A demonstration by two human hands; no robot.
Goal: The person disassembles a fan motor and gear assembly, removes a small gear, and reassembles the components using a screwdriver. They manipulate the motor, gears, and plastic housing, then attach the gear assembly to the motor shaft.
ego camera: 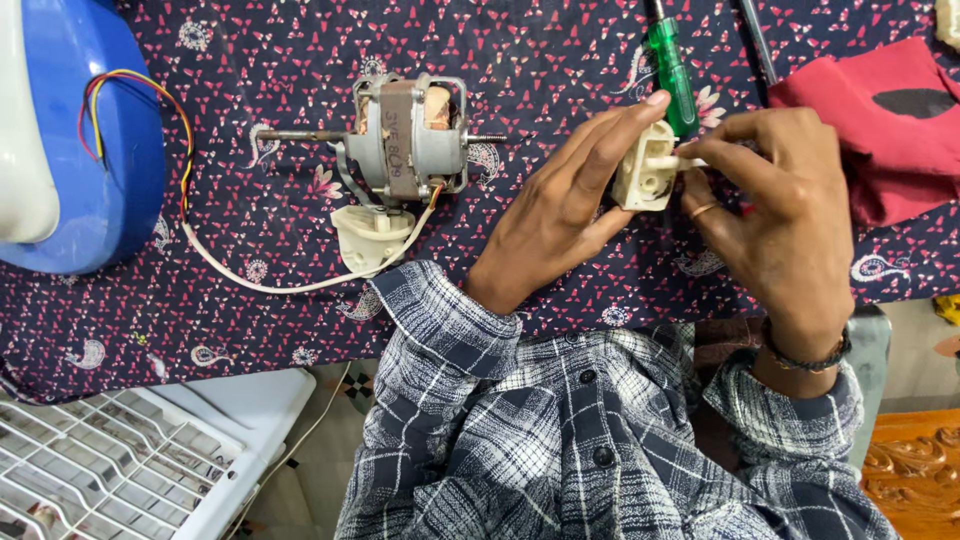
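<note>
My left hand (565, 205) grips a small cream plastic housing (642, 172) from the left, fingers stretched over its top. My right hand (775, 215) pinches a thin white pin (672, 161) that sticks out of the housing's right side; a ring sits on one finger. Both hands hover over a dark floral cloth (250, 80). To the left of my hands lies a grey fan motor (410, 140) with a metal shaft, a cream gearbox (372, 235) below it and a white cable with coloured wires running left.
A blue and white fan base (85, 160) lies at the far left. A green-handled screwdriver (670, 70) rests above my hands, a red cloth (880, 120) at the right. A white wire grille (110, 470) sits at the bottom left, carved wood (915, 480) at the bottom right.
</note>
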